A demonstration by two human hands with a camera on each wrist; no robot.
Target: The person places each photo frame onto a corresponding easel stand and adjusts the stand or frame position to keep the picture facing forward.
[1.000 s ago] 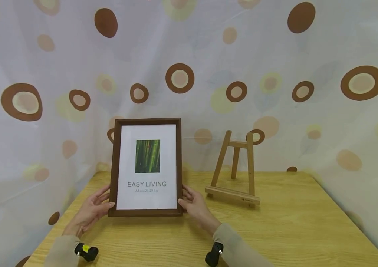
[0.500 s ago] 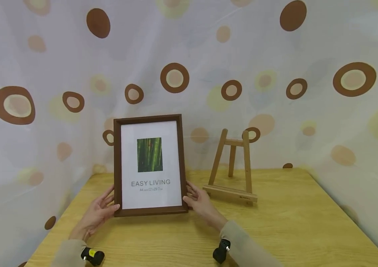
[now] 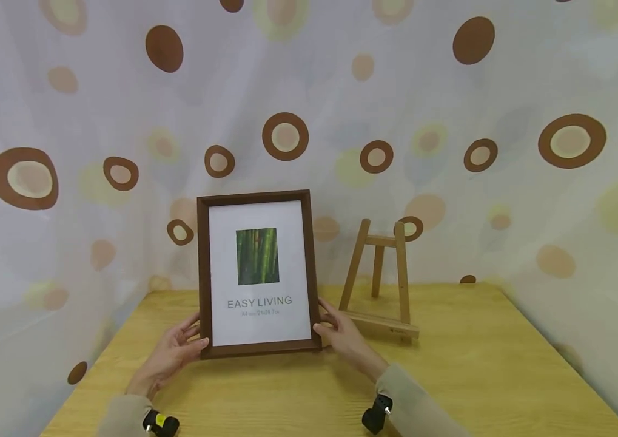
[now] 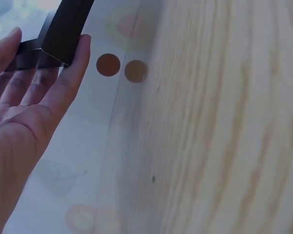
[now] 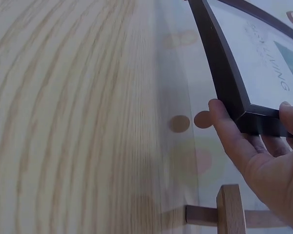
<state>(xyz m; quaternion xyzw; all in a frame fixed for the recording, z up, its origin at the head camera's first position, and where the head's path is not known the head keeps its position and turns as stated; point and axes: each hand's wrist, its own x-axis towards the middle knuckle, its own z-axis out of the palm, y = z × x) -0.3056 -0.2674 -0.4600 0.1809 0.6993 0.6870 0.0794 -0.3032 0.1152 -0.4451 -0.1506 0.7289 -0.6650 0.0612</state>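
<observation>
A brown picture frame [image 3: 204, 273] with a white sheet, a green bamboo picture and the words "EASY LIVING" is held upright, slightly tilted, above the table. My left hand [image 3: 169, 358] grips its lower left side, thumb on the front edge and fingers behind. On the opposite side my right hand [image 3: 348, 340] holds the lower right edge the same way. Both wrist views show the frame's corners [image 4: 56, 36] between thumb and fingers, the right one [image 5: 244, 114] included. Just right of my right hand stands a small wooden easel [image 3: 403, 273], its ledge partly behind that hand.
The light wooden table [image 3: 478, 364] stretches to the back and right. A white curtain with brown and beige dots [image 3: 298, 79] surrounds it on the back and sides. In the right wrist view, part of the easel [image 5: 229, 209] shows below the hand.
Both hands have carried the picture frame to the right, closer to the easel. The frame now leans slightly to the left at its top. The easel stays standing; the camera view has shifted a little.
</observation>
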